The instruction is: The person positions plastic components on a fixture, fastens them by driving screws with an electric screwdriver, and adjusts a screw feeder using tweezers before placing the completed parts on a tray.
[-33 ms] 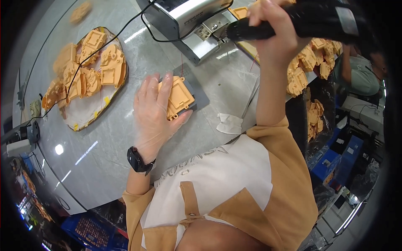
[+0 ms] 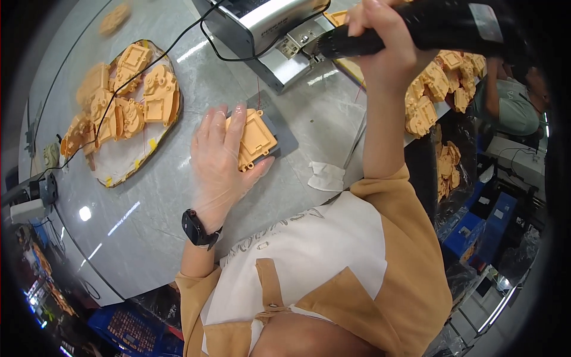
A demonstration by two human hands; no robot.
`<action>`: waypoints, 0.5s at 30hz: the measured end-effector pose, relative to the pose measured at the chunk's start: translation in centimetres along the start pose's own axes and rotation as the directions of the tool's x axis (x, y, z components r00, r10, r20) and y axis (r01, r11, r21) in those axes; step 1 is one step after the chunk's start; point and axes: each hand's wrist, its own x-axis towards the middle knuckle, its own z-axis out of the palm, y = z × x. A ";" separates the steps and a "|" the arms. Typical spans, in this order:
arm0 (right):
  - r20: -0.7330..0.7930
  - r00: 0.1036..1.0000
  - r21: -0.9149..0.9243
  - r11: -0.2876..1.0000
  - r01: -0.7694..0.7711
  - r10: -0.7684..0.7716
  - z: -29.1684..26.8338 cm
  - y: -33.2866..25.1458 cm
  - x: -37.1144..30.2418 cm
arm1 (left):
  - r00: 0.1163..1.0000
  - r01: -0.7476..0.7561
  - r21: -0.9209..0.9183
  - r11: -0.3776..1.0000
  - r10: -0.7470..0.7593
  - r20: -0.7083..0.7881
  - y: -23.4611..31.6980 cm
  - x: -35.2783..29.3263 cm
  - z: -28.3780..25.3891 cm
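Note:
My left hand (image 2: 217,156), in a thin clear glove, rests on an orange plastic housing (image 2: 258,140). Its fingers lie along the left side and the thumb presses at the lower edge, gripping it. The housing sits with its framed side up on a dark grey block (image 2: 285,138). Farther up and right, my right hand (image 2: 389,44) is closed round a thick black electric screwdriver (image 2: 357,43), held nearly level. Its tip points left at the pick-up end of a silver-and-dark screw feeder (image 2: 279,27); whether a screw is on it cannot be seen.
At left, a yellow-taped tray (image 2: 122,163) bears several orange housings, with a black cable (image 2: 172,44) passing over it. More orange parts (image 2: 437,86) are heaped at right. A crumpled white paper (image 2: 326,177) lies near my body. Another person (image 2: 514,107) is at far right.
My right hand and the screwdriver have shifted very slightly left. My left hand and the housing stay in place.

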 end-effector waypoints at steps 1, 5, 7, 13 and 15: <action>-0.001 1.000 0.005 1.000 0.002 -0.002 0.0 0.1 0.0 | 1.000 0.001 0.006 1.000 -0.001 -0.001 0.0 0.1 0.0; -0.010 0.998 -0.145 0.988 -0.061 0.060 0.8 -0.4 0.2 | 1.000 -0.013 0.040 0.999 0.013 0.005 0.4 -0.1 -0.4; -0.062 0.985 -0.186 0.968 -0.167 0.158 0.9 -0.2 0.1 | 1.000 -0.010 0.066 0.998 0.009 0.018 0.4 0.1 -0.1; -0.265 0.918 -0.862 0.355 -0.363 0.296 1.5 -1.6 -1.8 | 0.995 -0.011 0.002 1.000 0.011 -0.098 0.3 -0.5 -1.2; -0.108 0.951 -0.861 0.451 -0.234 0.288 -0.2 -3.1 -2.7 | 0.982 -0.040 0.147 0.988 0.066 -0.178 0.3 -1.0 -1.8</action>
